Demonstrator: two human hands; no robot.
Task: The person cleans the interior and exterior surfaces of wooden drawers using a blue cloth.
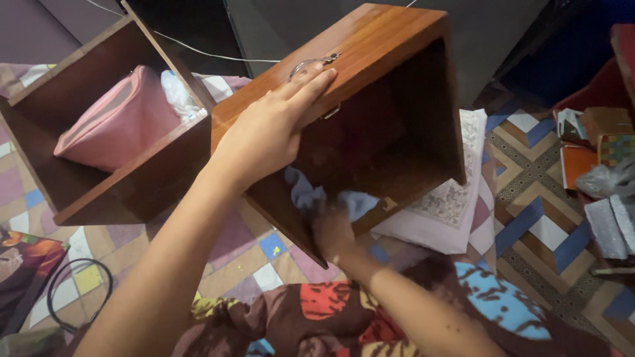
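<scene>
A: Where is your polished brown wooden drawer with the metal handle (344,86)?

B: Lifted off the floor, at twelve o'clock from you, tipped so its open side faces you. Your left hand (268,135) lies flat, fingers spread, on its front panel by the handle, bracing it.

A: And your right hand (333,233)?

B: Inside at six o'clock, closed on a pale blue cloth (317,197) pressed to the wood. At nine o'clock, a second brown wooden drawer (99,185) holds a pink zipped pouch (119,125).
</scene>
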